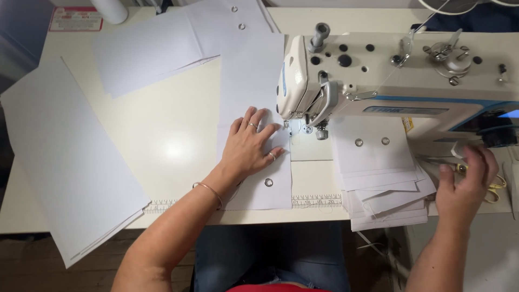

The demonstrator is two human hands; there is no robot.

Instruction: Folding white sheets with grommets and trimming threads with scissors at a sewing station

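Observation:
My left hand (pixel 250 146) lies flat, fingers spread, on a long white fabric strip (pixel 252 86) with a metal eyelet (pixel 268 182), holding it just left of the needle (pixel 294 131) of the cream sewing machine (pixel 389 75). My right hand (pixel 465 186) hovers blurred at the right, fingers apart, just above gold-handled scissors (pixel 494 190) under the machine's arm. It holds nothing that I can see.
A stack of white eyelet pieces (pixel 378 178) lies under the machine arm, overhanging the front edge. Large white sheets (pixel 65 157) cover the left of the table, more (pixel 157 46) at the back. A ruler strip (pixel 316 201) runs along the table's front edge.

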